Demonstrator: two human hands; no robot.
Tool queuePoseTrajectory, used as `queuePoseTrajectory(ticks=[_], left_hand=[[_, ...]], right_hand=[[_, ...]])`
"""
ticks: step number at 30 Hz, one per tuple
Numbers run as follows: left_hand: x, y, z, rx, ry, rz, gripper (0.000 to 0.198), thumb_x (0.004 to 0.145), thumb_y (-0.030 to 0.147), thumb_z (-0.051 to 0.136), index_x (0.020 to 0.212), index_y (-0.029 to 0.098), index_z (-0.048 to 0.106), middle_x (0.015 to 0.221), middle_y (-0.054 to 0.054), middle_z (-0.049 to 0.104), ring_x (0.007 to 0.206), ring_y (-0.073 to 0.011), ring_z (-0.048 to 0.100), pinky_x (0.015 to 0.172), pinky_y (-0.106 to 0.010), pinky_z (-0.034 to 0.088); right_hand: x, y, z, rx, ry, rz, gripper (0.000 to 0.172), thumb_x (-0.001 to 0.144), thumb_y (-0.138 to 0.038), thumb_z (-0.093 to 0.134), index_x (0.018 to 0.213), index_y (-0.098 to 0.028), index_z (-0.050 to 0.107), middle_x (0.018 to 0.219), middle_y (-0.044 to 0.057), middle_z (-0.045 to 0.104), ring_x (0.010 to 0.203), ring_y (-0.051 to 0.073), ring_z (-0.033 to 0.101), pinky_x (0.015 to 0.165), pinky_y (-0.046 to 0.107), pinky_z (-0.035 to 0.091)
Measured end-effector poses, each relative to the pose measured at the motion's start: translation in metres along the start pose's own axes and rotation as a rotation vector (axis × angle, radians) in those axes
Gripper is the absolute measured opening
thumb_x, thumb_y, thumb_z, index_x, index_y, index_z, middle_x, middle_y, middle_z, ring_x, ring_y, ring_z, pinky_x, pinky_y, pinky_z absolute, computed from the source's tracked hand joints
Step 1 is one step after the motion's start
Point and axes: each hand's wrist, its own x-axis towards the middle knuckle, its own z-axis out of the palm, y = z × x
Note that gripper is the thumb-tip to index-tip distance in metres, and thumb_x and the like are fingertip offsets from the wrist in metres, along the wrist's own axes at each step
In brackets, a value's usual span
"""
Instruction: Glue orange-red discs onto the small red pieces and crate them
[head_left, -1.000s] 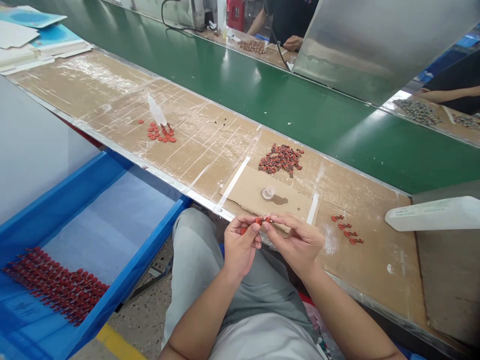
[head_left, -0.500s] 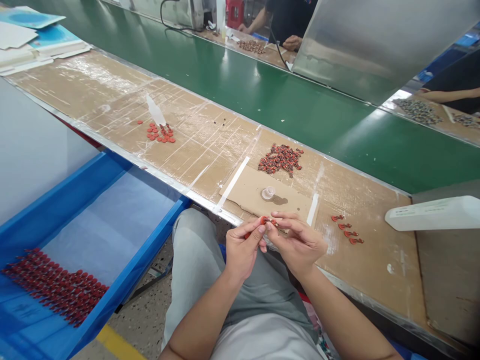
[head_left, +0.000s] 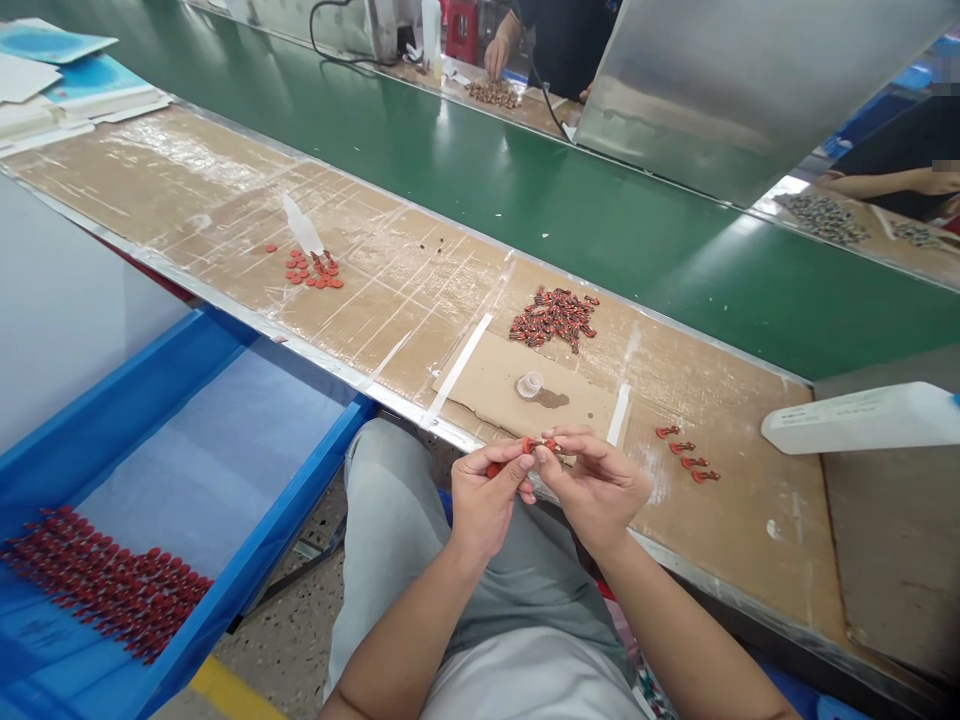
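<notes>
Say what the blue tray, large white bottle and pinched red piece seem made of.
Blue tray: likely smooth plastic; evenly coloured walls. Large white bottle: probably satin plastic; it looks translucent. Red piece: perhaps plastic, given its solid red; finish too small to tell.

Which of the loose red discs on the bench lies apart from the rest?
The leftmost red disc: a gap separates it from the other discs, which lie close together.
</notes>
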Motion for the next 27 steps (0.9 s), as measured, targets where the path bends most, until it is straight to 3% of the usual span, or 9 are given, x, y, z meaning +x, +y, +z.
queuePoseTrajectory(ticks=[11,20,24,27], left_hand=[[-0.004,-0.004,0.009,-0.013,0.054,0.048,0.014,0.064,0.022,0.082,0.075,0.02,0.075,0.086,-0.002,0.074,0.044,-0.0038,0.056,0.041,-0.016,0.047],[-0.004,-0.009,0.01,-0.029,-0.033,0.039,0.016,0.065,0.017,0.081,0.078,0.022,0.075,0.095,-0.002,0.073,0.044,-0.0027,0.056,0.039,-0.015,0.046],[-0.004,-0.009,0.013,-0.042,-0.019,-0.033,0.017,0.065,0.02,0.082,0.08,0.021,0.075,0.096,-0.005,0.073,0.045,-0.0011,0.054,0.041,-0.013,0.046],[-0.001,-0.007,0.013,-0.076,0.051,-0.112,0.017,0.066,0.024,0.081,0.081,0.019,0.075,0.093,-0.005,0.073,0.047,0.0004,0.053,0.042,-0.01,0.044]], right_hand=[[0.002,-0.003,-0.001,0.128,0.014,0.117,0.019,0.07,-0.013,0.076,0.084,-0.022,0.068,0.084,0.004,0.071,0.083,0.019,0.068,0.078,0.036,0.058],[-0.001,-0.003,-0.009,0.245,0.065,0.294,0.02,0.07,-0.016,0.078,0.087,-0.022,0.07,0.086,0.002,0.072,0.084,0.016,0.069,0.079,0.03,0.058],[0.002,-0.007,-0.028,0.278,0.095,0.356,0.02,0.071,-0.02,0.078,0.088,-0.022,0.068,0.082,0.002,0.074,0.075,0.016,0.071,0.072,0.031,0.06],[0.003,-0.008,-0.062,0.178,0.216,0.31,0.023,0.069,-0.022,0.08,0.088,-0.022,0.067,0.079,0.002,0.073,0.07,0.017,0.071,0.069,0.031,0.06]])
